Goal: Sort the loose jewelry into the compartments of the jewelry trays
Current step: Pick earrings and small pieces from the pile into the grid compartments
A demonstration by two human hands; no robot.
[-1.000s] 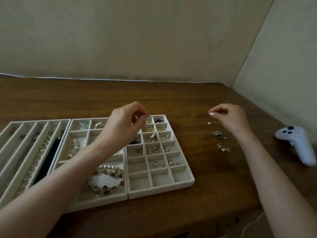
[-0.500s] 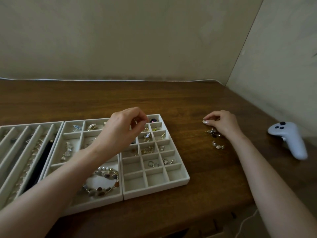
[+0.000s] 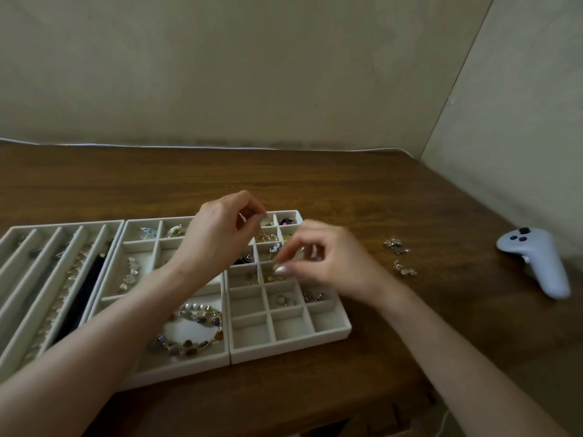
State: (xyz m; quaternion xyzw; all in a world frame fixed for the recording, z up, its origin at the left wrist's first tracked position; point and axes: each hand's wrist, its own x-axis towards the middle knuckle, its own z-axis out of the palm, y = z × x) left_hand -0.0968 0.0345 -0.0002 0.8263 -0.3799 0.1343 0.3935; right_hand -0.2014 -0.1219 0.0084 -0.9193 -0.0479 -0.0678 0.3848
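Two heaps of loose jewelry point(image 3: 396, 247) lie on the table point(image 3: 410, 326), right of the grid tray point(image 3: 290, 343). Left hand point(image 3: 217, 234) and right hand point(image 3: 334, 263) hover over its cells, fingertips point(image 3: 279, 269) pinched; cannot tell whether either holds a piece (right blurred). Risk: a tiny piece let go above the dividers bounces into the wrong cell.

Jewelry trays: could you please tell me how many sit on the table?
3, side by side: the long-slot tray at left, cut off by the frame, so more may lie beyond; the mixed-compartment tray in the middle; the small-grid tray at right.
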